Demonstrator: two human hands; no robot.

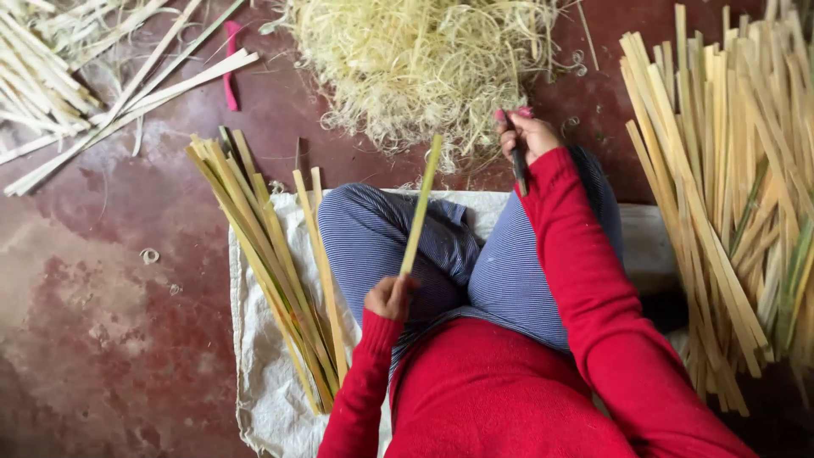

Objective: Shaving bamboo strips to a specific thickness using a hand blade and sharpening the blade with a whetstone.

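1 view only, from a camera worn on the person's head. It looks almost straight down, close over the red-sleeved arms and crossed legs, facing forward across the reddish floor [102,322]. The frame reaches from the lap to the shavings pile [415,59] ahead.

Mottled dark red floor [102,322], white cloth mat [263,373], soft even daylight

We see a floor-level craft workshop: bundles of split bamboo strips [729,195], a heap of shavings [415,59], worn red floor [93,322].
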